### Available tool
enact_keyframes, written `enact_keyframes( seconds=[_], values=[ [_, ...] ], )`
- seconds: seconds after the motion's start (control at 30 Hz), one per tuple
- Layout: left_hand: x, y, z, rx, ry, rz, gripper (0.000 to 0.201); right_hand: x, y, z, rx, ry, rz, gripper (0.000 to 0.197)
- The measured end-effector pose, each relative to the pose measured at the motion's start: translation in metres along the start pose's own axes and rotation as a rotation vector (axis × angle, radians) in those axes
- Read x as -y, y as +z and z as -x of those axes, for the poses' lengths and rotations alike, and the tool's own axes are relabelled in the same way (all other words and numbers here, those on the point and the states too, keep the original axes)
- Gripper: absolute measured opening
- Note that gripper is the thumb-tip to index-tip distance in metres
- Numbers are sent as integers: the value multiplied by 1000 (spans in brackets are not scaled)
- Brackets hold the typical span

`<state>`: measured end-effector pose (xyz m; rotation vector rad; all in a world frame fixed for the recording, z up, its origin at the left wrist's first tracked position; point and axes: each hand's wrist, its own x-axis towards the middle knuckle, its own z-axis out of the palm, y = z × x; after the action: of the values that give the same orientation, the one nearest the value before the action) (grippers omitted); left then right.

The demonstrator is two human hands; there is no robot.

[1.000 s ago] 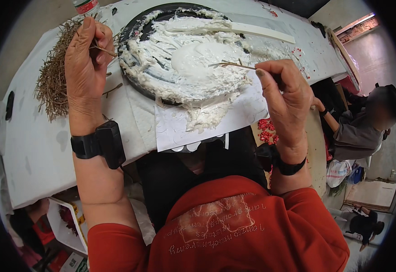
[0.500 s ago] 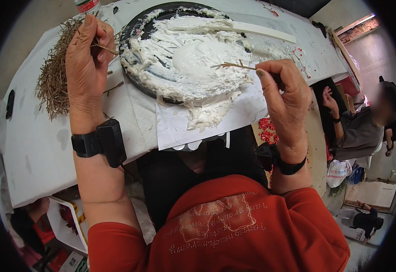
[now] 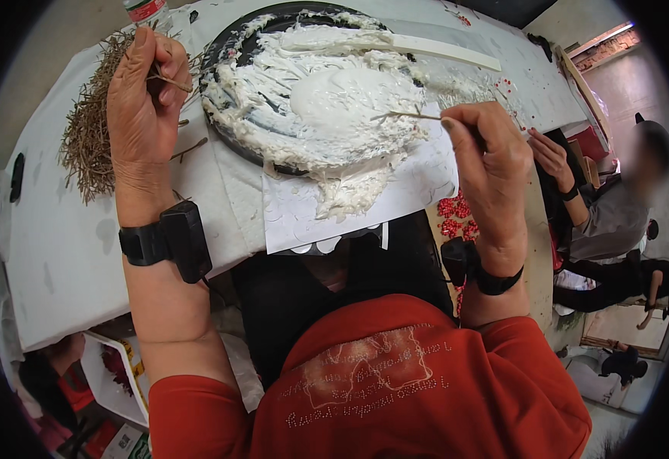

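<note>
While the right hand (image 3: 487, 153) pinches one thin, brown, forked twig (image 3: 415, 115) between thumb and forefinger, the twig's branching end points left above thick white paste (image 3: 342, 96) on a round black tray (image 3: 233, 145). Curled near the tangled heap of dry brown twigs (image 3: 88, 141), the left hand (image 3: 144, 107) grips at least one more brown twig (image 3: 172, 80); its fingers hide whether there are others. Such twigs look feather-light, stiff and brittle, likely to snap at the fine forks, so the bare single stem seems the best hold; the paste looks soft and slippery. I count one tray, one long white flat stick (image 3: 457, 53) and one clear red-labelled bottle (image 3: 147, 11); the heap is too tangled to count.
</note>
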<state>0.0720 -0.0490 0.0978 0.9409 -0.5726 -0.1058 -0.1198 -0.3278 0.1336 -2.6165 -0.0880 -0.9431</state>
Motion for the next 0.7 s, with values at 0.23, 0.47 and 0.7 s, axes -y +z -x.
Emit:
enact_keyframes(
  seconds=[0.23,0.47,0.7],
  values=[
    [-1,-1,1,6,1,-2,32,-2,2,5,106,-47,-38,8],
    [-2,-1,2,3,-3,-1,32,4,-1,1,-110,-43,-106,11],
    [-2,-1,2,17,4,0,32,3,7,1,-294,-193,7,18]
  ],
)
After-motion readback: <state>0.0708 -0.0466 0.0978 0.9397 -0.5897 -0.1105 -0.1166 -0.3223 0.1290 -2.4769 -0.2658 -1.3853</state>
